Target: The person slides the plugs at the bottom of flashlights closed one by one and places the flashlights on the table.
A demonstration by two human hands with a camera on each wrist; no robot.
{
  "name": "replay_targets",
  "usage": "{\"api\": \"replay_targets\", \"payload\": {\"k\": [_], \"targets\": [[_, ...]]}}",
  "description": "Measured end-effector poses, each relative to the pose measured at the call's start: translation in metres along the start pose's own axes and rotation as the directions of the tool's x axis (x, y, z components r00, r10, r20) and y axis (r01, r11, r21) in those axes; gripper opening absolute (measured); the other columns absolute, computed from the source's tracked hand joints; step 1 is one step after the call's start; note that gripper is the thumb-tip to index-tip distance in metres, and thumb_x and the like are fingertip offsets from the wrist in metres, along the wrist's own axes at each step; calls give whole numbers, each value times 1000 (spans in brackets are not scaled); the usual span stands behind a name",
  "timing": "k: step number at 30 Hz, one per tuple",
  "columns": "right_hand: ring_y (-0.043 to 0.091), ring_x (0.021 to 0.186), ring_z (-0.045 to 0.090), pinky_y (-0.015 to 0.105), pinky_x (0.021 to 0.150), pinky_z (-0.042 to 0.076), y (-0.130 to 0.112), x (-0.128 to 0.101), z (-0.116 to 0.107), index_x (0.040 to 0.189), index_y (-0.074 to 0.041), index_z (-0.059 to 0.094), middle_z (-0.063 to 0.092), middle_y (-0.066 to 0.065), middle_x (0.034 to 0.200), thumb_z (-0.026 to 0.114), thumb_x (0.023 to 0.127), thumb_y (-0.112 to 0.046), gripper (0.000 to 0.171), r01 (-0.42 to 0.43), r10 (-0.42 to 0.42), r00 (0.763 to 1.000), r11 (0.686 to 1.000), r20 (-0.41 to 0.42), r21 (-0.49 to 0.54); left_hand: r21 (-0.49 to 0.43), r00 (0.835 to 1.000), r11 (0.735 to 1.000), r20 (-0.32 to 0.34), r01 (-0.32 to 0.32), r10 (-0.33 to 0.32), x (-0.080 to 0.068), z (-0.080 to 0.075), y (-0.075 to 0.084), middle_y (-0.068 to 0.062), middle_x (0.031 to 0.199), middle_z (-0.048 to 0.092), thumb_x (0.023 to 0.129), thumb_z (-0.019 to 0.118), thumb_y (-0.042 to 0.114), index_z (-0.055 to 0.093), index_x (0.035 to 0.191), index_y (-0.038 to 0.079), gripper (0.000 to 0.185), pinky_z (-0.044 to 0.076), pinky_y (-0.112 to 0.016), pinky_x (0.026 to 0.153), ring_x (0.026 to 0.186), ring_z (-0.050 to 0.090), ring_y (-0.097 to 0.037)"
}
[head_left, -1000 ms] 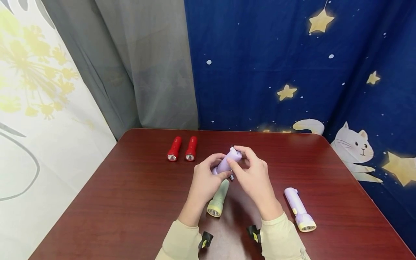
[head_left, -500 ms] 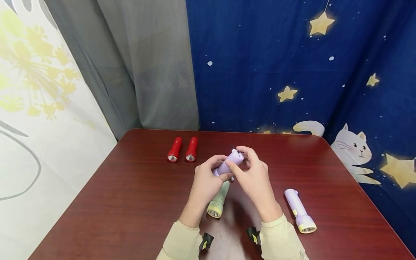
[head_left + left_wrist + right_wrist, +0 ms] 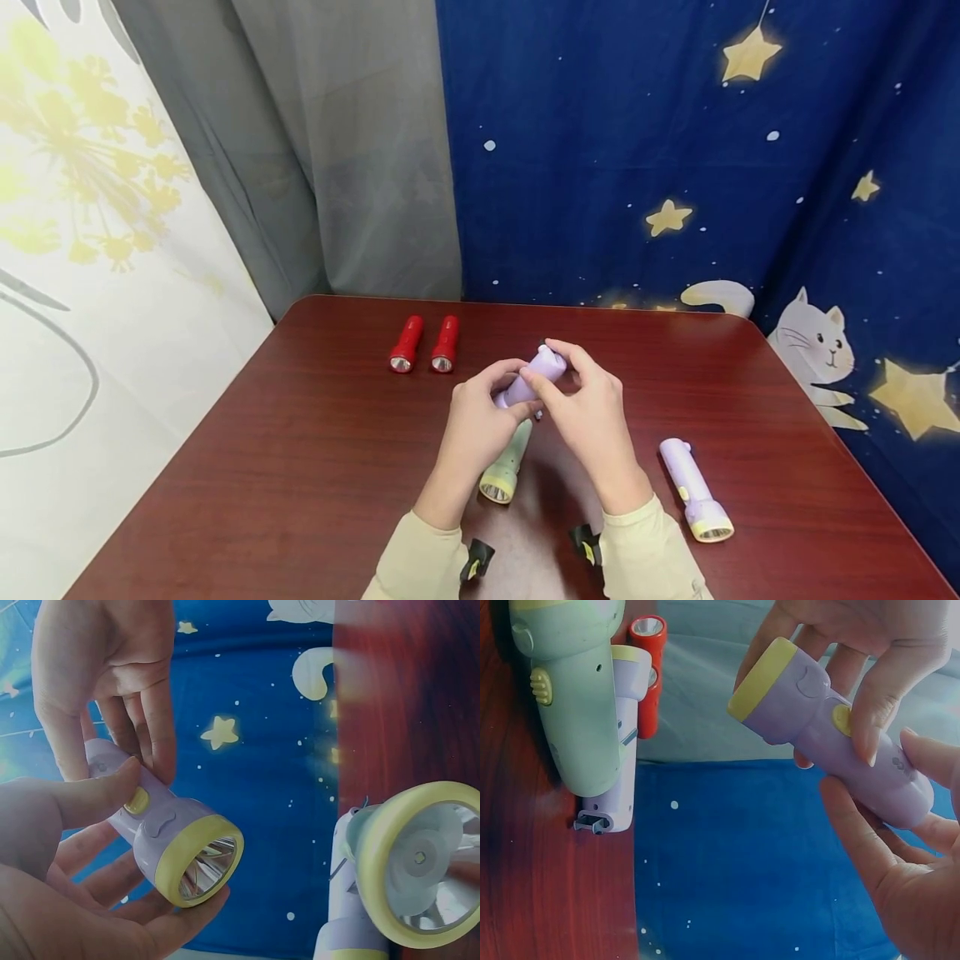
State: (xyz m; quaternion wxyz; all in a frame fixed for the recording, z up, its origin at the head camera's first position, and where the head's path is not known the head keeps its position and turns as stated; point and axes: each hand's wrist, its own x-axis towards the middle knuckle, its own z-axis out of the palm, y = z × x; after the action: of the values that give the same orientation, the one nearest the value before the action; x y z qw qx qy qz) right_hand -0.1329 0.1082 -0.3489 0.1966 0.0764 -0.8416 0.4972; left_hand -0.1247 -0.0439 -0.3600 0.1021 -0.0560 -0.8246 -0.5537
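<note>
Both hands hold a lilac flashlight [image 3: 528,379] a little above the table's middle. My left hand [image 3: 508,390] grips its head end, and the thumb lies by the yellow switch [image 3: 137,800]. The yellow-rimmed lens [image 3: 206,866] faces back towards me. My right hand [image 3: 553,367] pinches the tail end between thumb and fingers. Under the hands a pale green flashlight [image 3: 506,462] lies on the table, lens towards me. Another lilac flashlight [image 3: 619,750] with a fold-out plug lies beside it, mostly hidden in the head view.
Two red flashlights [image 3: 406,343] [image 3: 445,343] lie side by side at the back left of the dark red table [image 3: 300,467]. One more lilac flashlight [image 3: 693,492] lies at the front right. Curtains hang close behind the table.
My right fingers have shifted slightly on the flashlight's tail. Both hands still hold it in nearly the same place.
</note>
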Motion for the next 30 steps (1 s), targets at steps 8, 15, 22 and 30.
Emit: {"api": "replay_targets", "payload": {"k": [8, 15, 22, 30], "targets": [[22, 90, 77, 22, 74, 59, 1, -1, -1, 134, -13, 72, 81, 10, 112, 86, 91, -30, 48, -16, 17, 1000, 999, 11, -36, 21, 999, 999, 7, -33, 33, -1, 2, -2, -8, 117, 81, 85, 88, 11, 77, 125, 18, 42, 63, -49, 97, 106, 75, -26], [24, 90, 78, 27, 75, 62, 0, -3, -3, 136, -11, 71, 80, 11, 116, 85, 92, -28, 50, -9, 10, 1000, 998, 14, -59, 23, 999, 999, 13, -34, 33, 0, 5, -4, -8, 116, 81, 85, 87, 11, 77, 123, 19, 40, 63, -48, 97, 106, 75, -26], [23, 93, 78, 28, 77, 62, 1, -4, -2, 137, -14, 71, 80, 11, 117, 85, 92, -28, 49, -23, 24, 1000, 998, 16, -56, 12, 1000, 1000, 22, -20, 20, -1, 6, -5, -10, 118, 81, 86, 87, 11, 76, 124, 17, 41, 63, -50, 98, 108, 74, -28], [22, 86, 74, 24, 71, 57, 3, -4, -3, 135, -13, 73, 81, 11, 112, 86, 91, -27, 48, -15, 14, 1000, 997, -14, -72, 18, 999, 1000, 32, -26, 26, -1, 8, -4, -7, 118, 81, 85, 88, 13, 77, 122, 20, 39, 63, -49, 97, 106, 74, -26]]}}
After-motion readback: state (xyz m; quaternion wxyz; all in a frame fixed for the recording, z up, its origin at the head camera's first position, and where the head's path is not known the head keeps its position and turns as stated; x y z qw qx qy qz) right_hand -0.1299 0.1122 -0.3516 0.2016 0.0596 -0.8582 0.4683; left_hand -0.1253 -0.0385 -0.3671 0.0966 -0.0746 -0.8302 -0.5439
